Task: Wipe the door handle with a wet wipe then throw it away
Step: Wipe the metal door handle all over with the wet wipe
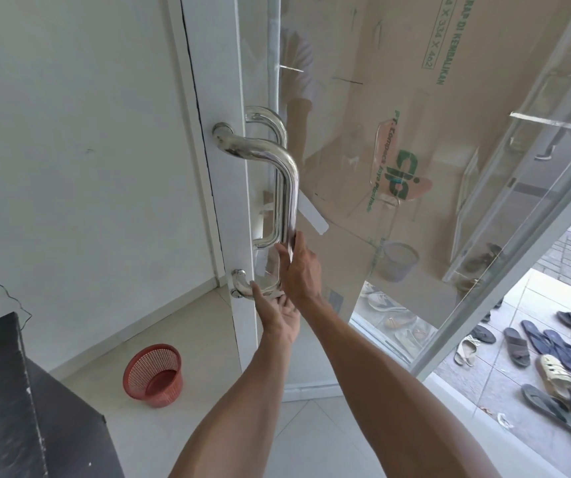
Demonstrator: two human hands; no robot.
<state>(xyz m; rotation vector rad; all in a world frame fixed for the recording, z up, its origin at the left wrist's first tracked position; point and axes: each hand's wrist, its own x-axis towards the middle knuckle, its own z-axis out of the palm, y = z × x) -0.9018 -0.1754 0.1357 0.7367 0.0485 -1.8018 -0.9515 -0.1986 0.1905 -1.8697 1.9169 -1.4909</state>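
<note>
Both hands' grips, left (279, 313) and right (299, 267), lie open against the door handle's (287, 188) lower end.

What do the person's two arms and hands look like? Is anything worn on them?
Both forearms are bare: no sleeves, gloves, watch or bracelets show. No rings can be seen on the left hand or the right hand. Both arms enter from the bottom edge of the picture.

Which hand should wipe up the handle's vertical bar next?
Probably right. The right hand already rests against the shiny steel door handle bar; the left hand sits at its bottom bend. No wipe is clearly visible.
</note>
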